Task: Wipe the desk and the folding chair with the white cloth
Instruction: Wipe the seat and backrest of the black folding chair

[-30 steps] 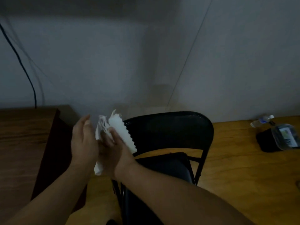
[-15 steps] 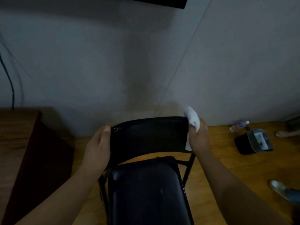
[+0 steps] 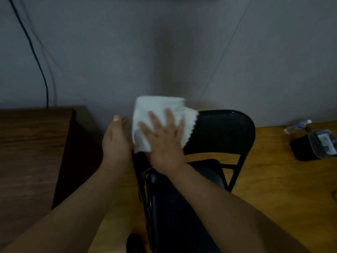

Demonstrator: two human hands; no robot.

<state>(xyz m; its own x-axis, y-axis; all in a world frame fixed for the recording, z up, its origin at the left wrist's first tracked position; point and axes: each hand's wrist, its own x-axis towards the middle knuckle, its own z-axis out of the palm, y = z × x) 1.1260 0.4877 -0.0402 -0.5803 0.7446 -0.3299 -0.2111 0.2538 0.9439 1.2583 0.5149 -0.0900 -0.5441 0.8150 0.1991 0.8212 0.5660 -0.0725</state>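
Head view: right hand [image 3: 164, 137], fingers spread, presses white cloth [image 3: 158, 110] flat against chair backrest [image 3: 222, 132].

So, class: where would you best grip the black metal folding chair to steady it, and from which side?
Grip the black metal folding chair by its backrest's bare right edge, from above. The rim is thin and curved, and the white cloth covers the left.

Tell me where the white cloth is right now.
In the head view, the white cloth is draped over the folding chair's backrest, at its left end, pressed flat under the right hand.
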